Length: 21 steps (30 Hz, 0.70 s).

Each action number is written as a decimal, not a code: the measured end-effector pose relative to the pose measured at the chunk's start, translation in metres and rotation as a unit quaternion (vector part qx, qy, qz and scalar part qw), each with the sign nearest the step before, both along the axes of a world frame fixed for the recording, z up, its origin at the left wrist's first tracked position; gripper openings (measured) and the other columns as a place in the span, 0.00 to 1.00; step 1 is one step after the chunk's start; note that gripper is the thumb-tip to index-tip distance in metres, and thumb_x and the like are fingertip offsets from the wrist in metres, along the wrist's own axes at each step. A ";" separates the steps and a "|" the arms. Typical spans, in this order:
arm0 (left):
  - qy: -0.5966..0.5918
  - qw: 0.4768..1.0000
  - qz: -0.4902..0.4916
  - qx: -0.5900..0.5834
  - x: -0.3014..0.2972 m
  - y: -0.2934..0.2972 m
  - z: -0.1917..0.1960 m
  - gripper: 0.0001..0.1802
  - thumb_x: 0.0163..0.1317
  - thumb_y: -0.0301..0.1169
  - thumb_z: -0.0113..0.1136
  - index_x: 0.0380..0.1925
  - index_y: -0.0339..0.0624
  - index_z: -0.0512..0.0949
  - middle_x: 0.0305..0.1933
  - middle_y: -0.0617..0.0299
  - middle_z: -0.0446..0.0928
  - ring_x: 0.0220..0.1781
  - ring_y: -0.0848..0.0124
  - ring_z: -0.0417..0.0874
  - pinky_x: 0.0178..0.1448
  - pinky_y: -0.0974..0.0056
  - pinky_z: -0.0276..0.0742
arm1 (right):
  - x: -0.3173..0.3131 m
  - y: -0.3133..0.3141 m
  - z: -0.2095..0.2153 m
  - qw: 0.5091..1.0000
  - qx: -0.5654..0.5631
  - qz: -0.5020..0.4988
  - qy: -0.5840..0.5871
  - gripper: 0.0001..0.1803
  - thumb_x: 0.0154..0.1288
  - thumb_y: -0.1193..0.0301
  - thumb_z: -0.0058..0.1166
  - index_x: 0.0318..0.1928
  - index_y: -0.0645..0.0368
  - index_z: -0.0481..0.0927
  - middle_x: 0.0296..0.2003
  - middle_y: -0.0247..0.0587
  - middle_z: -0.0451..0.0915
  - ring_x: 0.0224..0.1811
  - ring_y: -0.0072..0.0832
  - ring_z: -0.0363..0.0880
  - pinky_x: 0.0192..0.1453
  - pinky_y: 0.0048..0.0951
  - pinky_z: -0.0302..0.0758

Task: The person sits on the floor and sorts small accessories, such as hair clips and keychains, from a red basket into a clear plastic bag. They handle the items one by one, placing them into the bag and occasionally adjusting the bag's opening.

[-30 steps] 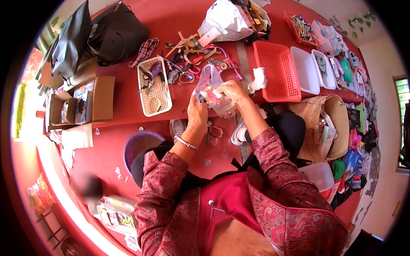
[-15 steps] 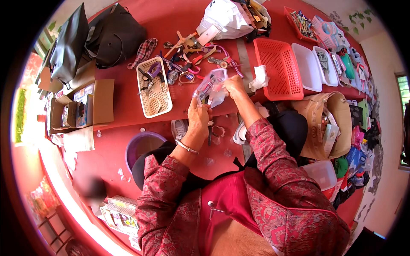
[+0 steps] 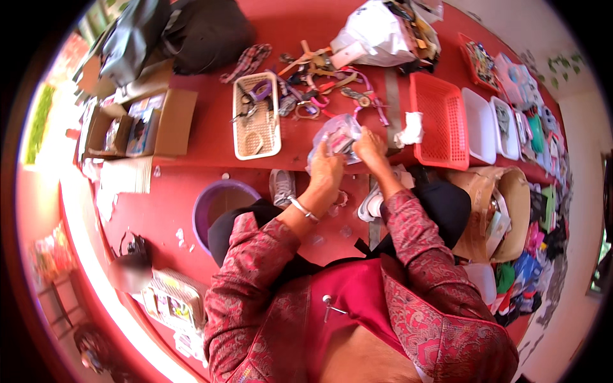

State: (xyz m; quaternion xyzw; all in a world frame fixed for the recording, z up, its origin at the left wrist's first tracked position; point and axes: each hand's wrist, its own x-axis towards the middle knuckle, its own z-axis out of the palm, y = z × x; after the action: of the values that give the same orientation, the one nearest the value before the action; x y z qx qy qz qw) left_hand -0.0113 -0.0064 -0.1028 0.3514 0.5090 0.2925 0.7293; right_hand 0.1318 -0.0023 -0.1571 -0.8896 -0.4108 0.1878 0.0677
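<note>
Working a clear plastic bag (image 3: 337, 135) at the near edge of the red table (image 3: 204, 137), we judge the step to be opening or filling it: both hands are on it. Left hand (image 3: 325, 171) has its fingers closed on the bag's lower edge; right hand (image 3: 370, 145) pinches the right side, fingers curled together on the film. The bag sits between and just above the two hands, its contents blurred (something pinkish, we cannot tell what). Loose straps and tools (image 3: 319, 89) lie just beyond, a beige basket (image 3: 255, 116) to the left, a red basket (image 3: 440, 121) to the right. Next move, we reckon, calls for one hand keeping the mouth steady while the other frees itself.
</note>
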 end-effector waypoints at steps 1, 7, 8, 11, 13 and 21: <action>-0.026 1.000 0.015 0.006 0.000 -0.003 0.002 0.29 0.49 0.18 0.46 0.56 0.41 0.61 0.22 0.62 0.71 0.21 0.75 0.68 0.24 0.70 0.65 | 0.000 0.004 0.009 0.999 -0.018 0.038 -0.023 0.22 0.49 0.69 0.44 0.48 0.56 0.65 0.34 0.56 0.76 0.41 0.48 0.75 0.45 0.46 0.69; 0.068 0.990 -0.006 0.120 -0.001 0.002 0.003 0.27 0.52 0.21 0.44 0.56 0.41 0.61 0.27 0.52 0.73 0.26 0.69 0.72 0.29 0.64 0.68 | 0.022 0.023 0.016 0.981 -0.007 0.105 -0.162 0.12 0.50 0.71 0.48 0.33 0.67 0.75 0.29 0.52 0.78 0.35 0.41 0.79 0.38 0.35 0.75; 0.075 0.991 -0.011 0.114 0.000 0.003 -0.003 0.27 0.53 0.20 0.43 0.57 0.43 0.61 0.28 0.56 0.73 0.26 0.72 0.71 0.28 0.67 0.68 | 0.027 0.025 0.014 0.977 -0.009 0.130 -0.169 0.11 0.49 0.71 0.48 0.31 0.65 0.76 0.30 0.53 0.78 0.36 0.42 0.79 0.39 0.36 0.75; -0.108 0.989 0.097 0.012 -0.006 0.010 -0.003 0.29 0.53 0.18 0.41 0.58 0.45 0.59 0.28 0.62 0.71 0.24 0.75 0.69 0.26 0.71 0.67 | 0.038 0.038 0.017 0.985 0.030 0.110 -0.129 0.12 0.48 0.68 0.47 0.30 0.63 0.79 0.30 0.55 0.78 0.38 0.46 0.77 0.40 0.41 0.73; -0.010 0.999 0.052 0.007 -0.004 0.013 0.012 0.30 0.54 0.16 0.40 0.59 0.47 0.57 0.27 0.66 0.69 0.23 0.78 0.66 0.27 0.73 0.67 | 0.085 0.051 -0.012 0.994 0.101 0.012 -0.032 0.17 0.47 0.58 0.50 0.29 0.59 0.79 0.28 0.53 0.77 0.35 0.51 0.75 0.38 0.42 0.72; -0.064 0.994 0.087 0.030 -0.017 0.024 0.038 0.27 0.51 0.15 0.39 0.54 0.43 0.64 0.28 0.63 0.72 0.24 0.78 0.67 0.27 0.75 0.64 | 0.074 0.020 0.026 0.791 0.340 -0.235 0.451 0.05 0.46 0.72 0.47 0.20 0.61 0.73 0.15 0.35 0.72 0.13 0.21 0.69 0.11 0.20 0.59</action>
State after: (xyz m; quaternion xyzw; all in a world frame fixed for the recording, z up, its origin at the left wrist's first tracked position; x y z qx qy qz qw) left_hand -0.0281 0.0174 -0.0649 0.3082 0.4813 0.3919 0.7209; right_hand 0.2053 0.0178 -0.1312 -0.6926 -0.1489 0.3940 0.5856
